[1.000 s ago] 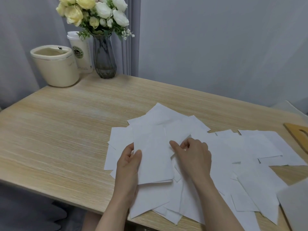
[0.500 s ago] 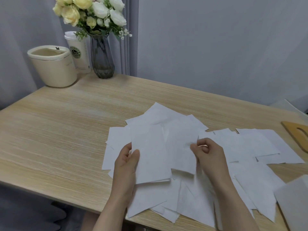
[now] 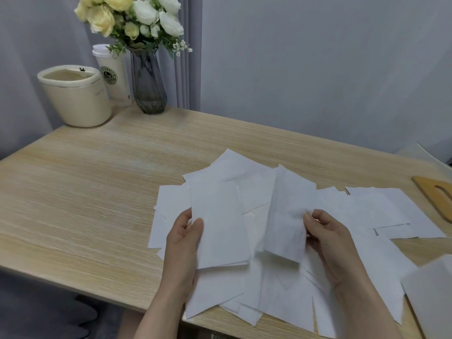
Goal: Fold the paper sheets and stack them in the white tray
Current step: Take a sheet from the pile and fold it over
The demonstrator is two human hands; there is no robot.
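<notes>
Gray wall and curtain sit behind a light wood counter. I see lots of loose paper sheets spread on the counter in front of me, near its front edge. My left hand holds a folded stack of paper, w/ the thumb on top and fingers under it. My right hand pinches one sheet by its right edge, lifted a bit above the pile. So both grips are closed on paper. White tray peeks in at the bottom right corner. Far left: cream pot, paper cup and a glass vase w/ flowers. Wood board at the right edge.
</notes>
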